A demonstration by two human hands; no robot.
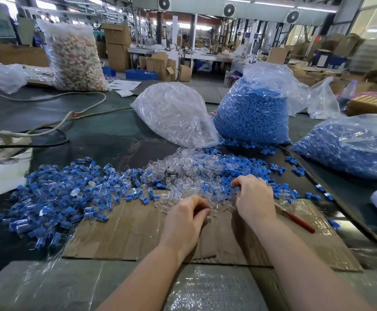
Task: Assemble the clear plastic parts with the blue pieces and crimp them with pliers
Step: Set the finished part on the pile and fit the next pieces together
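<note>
Head view shows the picking step: the left hand (186, 217), fingers curled, pinches what seems a clear plastic part (212, 213) at the far edge of the cardboard sheet (124, 234), while the right hand (253, 195) curls into the loose pile of clear parts (183, 173) and blue pieces (248, 167); whether it grips one I cannot tell. Next, I judge, a blue piece must be pushed into the clear part, then crimped with the red-handled pliers (295, 218) beside the right wrist. The part is too small to tell its long axis.

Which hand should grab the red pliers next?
Probably the right hand: the red-handled pliers lie on the cardboard just beside its wrist. The left hand is farther away and seems to pinch a clear part.
</note>
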